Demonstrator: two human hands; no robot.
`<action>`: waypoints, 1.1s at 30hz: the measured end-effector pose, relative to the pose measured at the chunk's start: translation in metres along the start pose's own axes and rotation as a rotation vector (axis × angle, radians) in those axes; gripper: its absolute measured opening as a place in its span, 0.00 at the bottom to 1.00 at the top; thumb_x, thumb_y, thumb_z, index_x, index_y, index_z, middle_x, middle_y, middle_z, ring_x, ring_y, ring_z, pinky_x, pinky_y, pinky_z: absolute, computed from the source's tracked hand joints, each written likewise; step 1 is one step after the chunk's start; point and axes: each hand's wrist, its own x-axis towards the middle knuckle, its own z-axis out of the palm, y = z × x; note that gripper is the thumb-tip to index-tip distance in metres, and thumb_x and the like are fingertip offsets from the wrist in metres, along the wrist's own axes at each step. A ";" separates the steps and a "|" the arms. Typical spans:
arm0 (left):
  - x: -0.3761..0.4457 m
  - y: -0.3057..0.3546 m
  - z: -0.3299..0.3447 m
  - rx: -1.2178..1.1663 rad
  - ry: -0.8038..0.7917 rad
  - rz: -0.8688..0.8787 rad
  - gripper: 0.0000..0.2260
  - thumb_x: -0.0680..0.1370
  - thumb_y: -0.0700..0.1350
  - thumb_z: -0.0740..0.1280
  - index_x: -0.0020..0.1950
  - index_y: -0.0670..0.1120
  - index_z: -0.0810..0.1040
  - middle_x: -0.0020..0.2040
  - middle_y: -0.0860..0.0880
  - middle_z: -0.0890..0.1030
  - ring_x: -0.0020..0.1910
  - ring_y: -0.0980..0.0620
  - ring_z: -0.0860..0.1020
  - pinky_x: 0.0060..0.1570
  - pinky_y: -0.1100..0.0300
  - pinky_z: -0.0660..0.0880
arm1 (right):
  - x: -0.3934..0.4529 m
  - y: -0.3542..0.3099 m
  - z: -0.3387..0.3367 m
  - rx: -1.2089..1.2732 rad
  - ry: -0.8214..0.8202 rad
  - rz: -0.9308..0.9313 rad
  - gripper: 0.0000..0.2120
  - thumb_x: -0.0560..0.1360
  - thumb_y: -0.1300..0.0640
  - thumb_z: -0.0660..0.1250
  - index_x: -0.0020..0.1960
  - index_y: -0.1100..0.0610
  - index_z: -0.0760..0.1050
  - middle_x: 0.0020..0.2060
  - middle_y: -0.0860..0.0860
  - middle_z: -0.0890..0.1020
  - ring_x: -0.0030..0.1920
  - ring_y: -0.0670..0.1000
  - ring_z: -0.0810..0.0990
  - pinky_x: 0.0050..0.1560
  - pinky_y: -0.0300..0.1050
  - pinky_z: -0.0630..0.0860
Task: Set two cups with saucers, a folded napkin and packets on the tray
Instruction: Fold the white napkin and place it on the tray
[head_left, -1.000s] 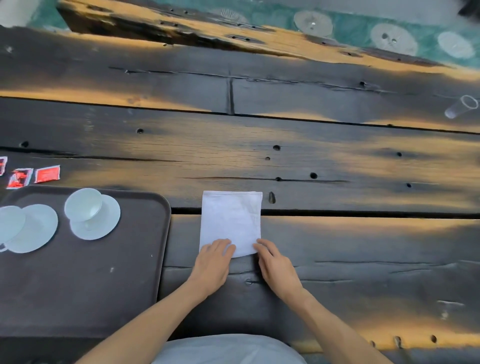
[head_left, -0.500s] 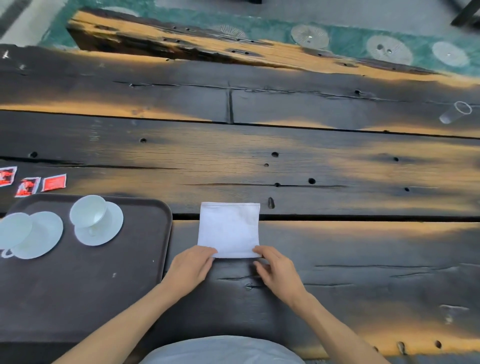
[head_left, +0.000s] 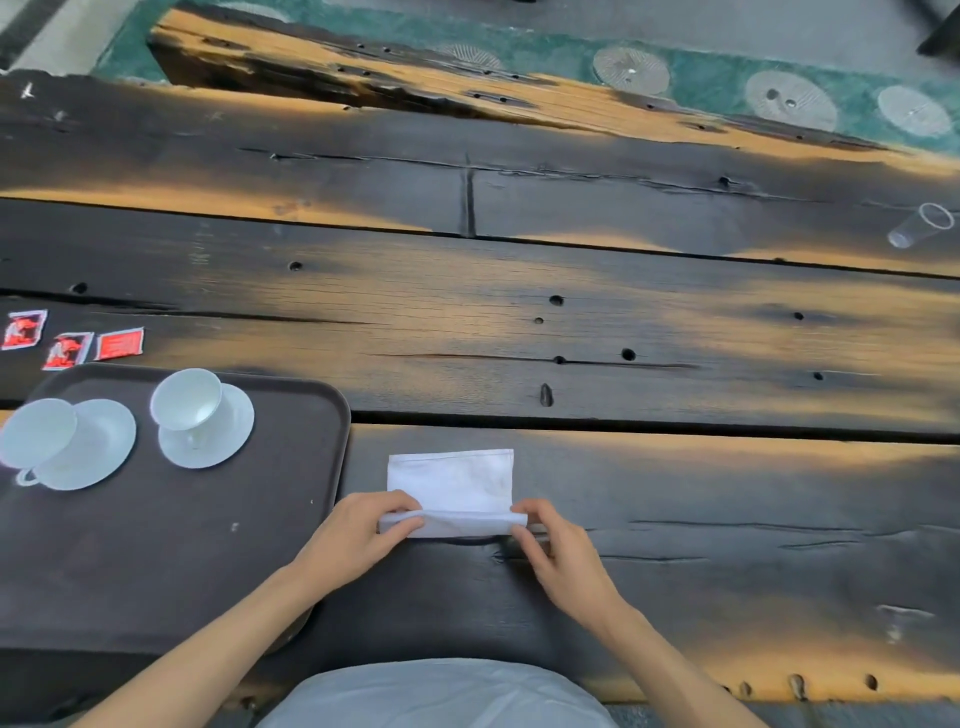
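Note:
A white napkin (head_left: 451, 480) lies on the dark wooden table just right of the brown tray (head_left: 171, 545). My left hand (head_left: 358, 535) pinches its near left corner and my right hand (head_left: 556, 551) pinches its near right corner; the near edge is lifted and curled over towards the far side. On the tray's far left stand two white cups on saucers, one (head_left: 189, 410) nearer the middle and one (head_left: 47, 441) at the left edge. Three red packets (head_left: 72, 343) lie on the table beyond the tray.
A clear plastic cup (head_left: 922, 226) lies on its side at the far right of the table. Dark gaps and holes run between the planks. Beyond the table's far edge is a green floor with round glass discs (head_left: 631, 70).
Both hands went from pressing flat on the napkin's near edge to pinching its near corners. The near edge now rises and rolls away from me. The view has shifted a little.

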 end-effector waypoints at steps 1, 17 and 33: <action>0.001 -0.001 -0.001 -0.026 0.016 -0.032 0.03 0.79 0.49 0.70 0.50 0.58 0.82 0.48 0.65 0.83 0.45 0.63 0.81 0.42 0.71 0.73 | 0.005 0.000 0.000 0.045 0.010 0.017 0.08 0.83 0.50 0.63 0.61 0.43 0.72 0.50 0.42 0.83 0.45 0.42 0.84 0.46 0.40 0.79; 0.061 -0.024 -0.002 -0.111 0.259 -0.377 0.02 0.76 0.43 0.73 0.47 0.51 0.83 0.44 0.57 0.84 0.45 0.60 0.82 0.46 0.59 0.77 | 0.103 0.002 0.015 0.233 0.206 0.308 0.13 0.79 0.53 0.69 0.62 0.54 0.76 0.40 0.44 0.81 0.39 0.41 0.80 0.46 0.37 0.76; 0.068 -0.018 0.032 0.476 0.224 -0.072 0.17 0.78 0.40 0.69 0.67 0.40 0.79 0.69 0.42 0.77 0.72 0.40 0.72 0.66 0.43 0.73 | 0.101 -0.027 0.062 -0.512 0.238 -0.082 0.24 0.76 0.63 0.68 0.72 0.60 0.72 0.71 0.58 0.75 0.71 0.58 0.74 0.65 0.55 0.75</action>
